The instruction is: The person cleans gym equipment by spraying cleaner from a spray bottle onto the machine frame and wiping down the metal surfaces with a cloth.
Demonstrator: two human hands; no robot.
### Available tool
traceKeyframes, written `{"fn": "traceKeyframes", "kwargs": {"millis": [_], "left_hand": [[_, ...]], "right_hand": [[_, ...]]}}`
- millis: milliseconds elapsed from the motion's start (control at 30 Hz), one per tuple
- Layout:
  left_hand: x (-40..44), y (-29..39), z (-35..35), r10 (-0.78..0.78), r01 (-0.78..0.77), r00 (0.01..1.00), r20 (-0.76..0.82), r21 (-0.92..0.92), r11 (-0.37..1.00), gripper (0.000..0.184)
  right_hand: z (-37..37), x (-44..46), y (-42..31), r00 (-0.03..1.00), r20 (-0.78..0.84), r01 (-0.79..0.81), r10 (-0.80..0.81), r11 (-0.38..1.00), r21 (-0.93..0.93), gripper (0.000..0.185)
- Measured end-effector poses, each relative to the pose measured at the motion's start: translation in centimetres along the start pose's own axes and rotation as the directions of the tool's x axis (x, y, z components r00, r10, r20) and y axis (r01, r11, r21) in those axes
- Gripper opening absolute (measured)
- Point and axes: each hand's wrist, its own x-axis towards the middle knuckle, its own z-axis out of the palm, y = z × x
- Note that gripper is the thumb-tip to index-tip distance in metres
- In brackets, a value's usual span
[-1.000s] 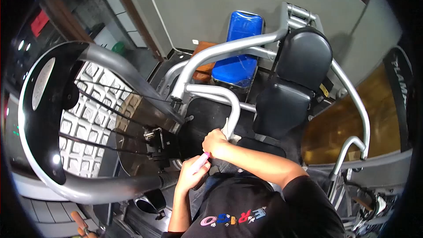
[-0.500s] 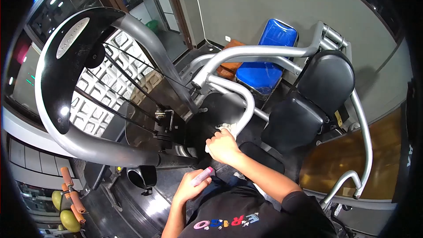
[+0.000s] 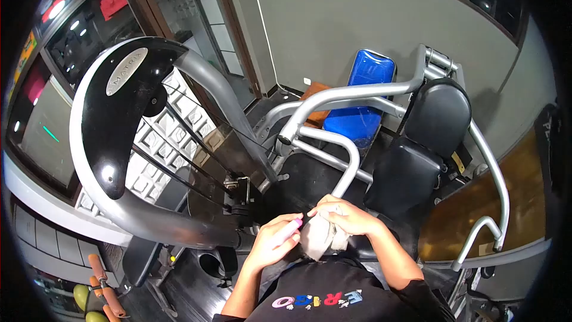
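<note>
My left hand (image 3: pixel 266 246) is closed round a small pale bottle (image 3: pixel 285 234) with a pink cap, tilted up to the right. Close beside it, my right hand (image 3: pixel 348 217) grips a crumpled whitish cloth (image 3: pixel 317 240), which hangs down in front of my shirt. Just beyond my right hand is the silver bent handle (image 3: pixel 351 170) of a weight machine; whether the hand touches it I cannot tell. The machine's black padded seat (image 3: pixel 400 174) and backrest (image 3: pixel 438 110) stand to the right.
The machine's grey frame (image 3: pixel 205 77) with its black Matrix cover (image 3: pixel 113 113) rises at the left. A blue chair (image 3: pixel 354 125) stands behind the handles by the grey wall (image 3: pixel 345 15). Another silver bar (image 3: pixel 494 173) curves at the right. A black cup holder (image 3: pixel 217 264) sits lower left.
My right hand has drawn back from the handle toward my body with the cloth. My left hand has risen slightly with the bottle, so both hands are now close together. The view has shifted.
</note>
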Motion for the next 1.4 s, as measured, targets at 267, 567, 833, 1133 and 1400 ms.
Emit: {"fn": "traceKeyframes", "kwargs": {"millis": [267, 567, 833, 1133, 1400], "left_hand": [[2.0, 2.1, -2.5, 0.125, -0.136, 0.988, 0.092, 0.132, 0.982, 0.014], [1.7, 2.2, -3.2, 0.042, -0.046, 0.985, 0.168, 0.019, 0.999, 0.015], [1.4, 0.0, -5.4, 0.057, -0.067, 0.961, 0.271, 0.025, 0.997, 0.018], [-0.1, -3.1, -4.4, 0.050, -0.050, 0.997, 0.055, 0.013, 0.999, 0.012], [1.4, -1.1, -0.9, 0.158, -0.180, 0.981, -0.117, -0.213, 0.960, 0.024]], "right_hand": [[2.1, 1.2, -5.8, 0.978, -0.048, -0.206, 0.203, 0.977, -0.060, 0.064], [4.2, 2.2, -6.8, 0.954, -0.276, -0.169, 0.115, 0.968, -0.183, 0.042], [6.3, -0.7, 1.5, 0.965, -0.082, -0.187, 0.250, 0.870, 0.456, 0.058], [6.9, -1.7, -1.6, 0.891, -0.416, -0.045, 0.180, 0.948, 0.314, 0.037], [8.8, 0.1, -4.6, 0.901, -0.430, 0.087, 0.060, 0.945, 0.314, 0.068]]}}
